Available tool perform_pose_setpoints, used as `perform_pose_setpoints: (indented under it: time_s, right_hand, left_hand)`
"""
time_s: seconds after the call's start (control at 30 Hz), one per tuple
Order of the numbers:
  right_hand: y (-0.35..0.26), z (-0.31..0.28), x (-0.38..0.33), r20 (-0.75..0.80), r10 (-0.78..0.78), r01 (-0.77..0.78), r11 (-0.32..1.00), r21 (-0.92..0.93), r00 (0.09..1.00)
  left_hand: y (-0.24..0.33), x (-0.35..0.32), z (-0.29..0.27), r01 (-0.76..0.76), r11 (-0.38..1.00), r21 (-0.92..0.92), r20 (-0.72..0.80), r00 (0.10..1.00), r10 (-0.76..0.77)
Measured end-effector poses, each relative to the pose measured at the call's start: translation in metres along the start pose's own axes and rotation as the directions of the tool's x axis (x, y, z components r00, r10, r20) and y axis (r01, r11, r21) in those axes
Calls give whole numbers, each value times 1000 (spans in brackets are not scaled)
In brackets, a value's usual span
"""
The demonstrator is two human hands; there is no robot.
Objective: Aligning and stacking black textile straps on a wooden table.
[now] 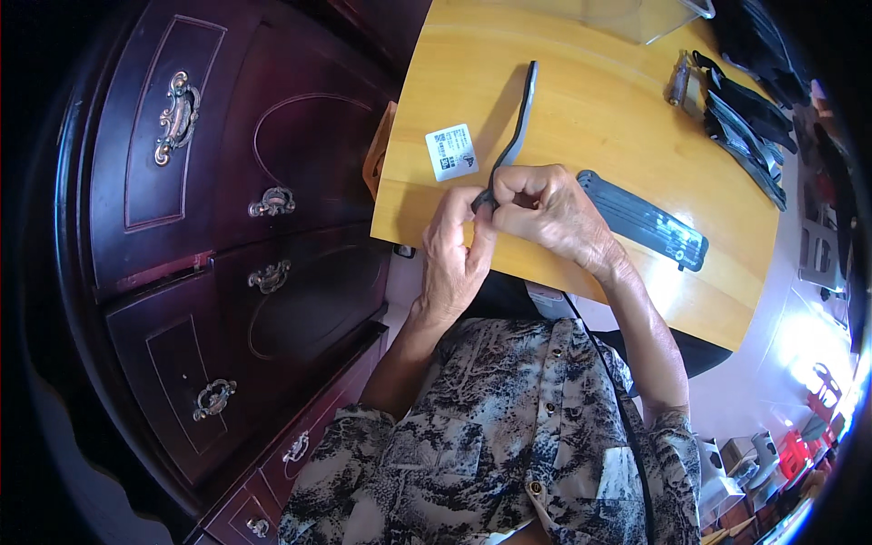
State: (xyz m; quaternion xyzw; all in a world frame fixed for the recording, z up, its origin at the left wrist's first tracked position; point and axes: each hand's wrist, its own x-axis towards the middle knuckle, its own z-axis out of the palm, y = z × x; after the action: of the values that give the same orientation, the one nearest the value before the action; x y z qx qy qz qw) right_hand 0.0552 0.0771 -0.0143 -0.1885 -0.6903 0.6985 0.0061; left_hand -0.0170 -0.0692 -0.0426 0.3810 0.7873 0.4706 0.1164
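Close together over the near left part of the table, both my hands pinch the lower end of a long, thin dark grey strip (pixel 520 127). It reaches up and away from my fingers with a slight bend, and its exact kind does not show. My left hand (pixel 451 245) grips the end from the left, fingertips pressed together. From the right, my right hand (pixel 559 218) closes on it with curled fingers, which hide that end. Left of the strip lies a white printed label card (pixel 451 152). A flat dark grey ribbed piece (pixel 643 221) rests just right of my right hand.
Yellow wooden table (pixel 599 100) under my hands. At its far right lie black plastic pouches (pixel 745 136) and a small slim tool-like item (pixel 679 80). A clear plastic bin (pixel 636 18) stands at the far edge. A dark red wooden cabinet (pixel 236 173) fills the left side.
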Motion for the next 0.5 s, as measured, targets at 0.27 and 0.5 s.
perform_pose_setpoints:
  time_s: [0.27, 0.5]
  right_hand:
    - [-4, 3, -15, -46, -217, 197, 941, -276, 975]
    - [-29, -6, -22, 107, -393, 328, 555, -764, 913]
  left_hand:
    - [11, 2, -3, 246, 809, -534, 44, 963, -264]
    - [20, 8, -38, 376, 719, -585, 410, 901, -138]
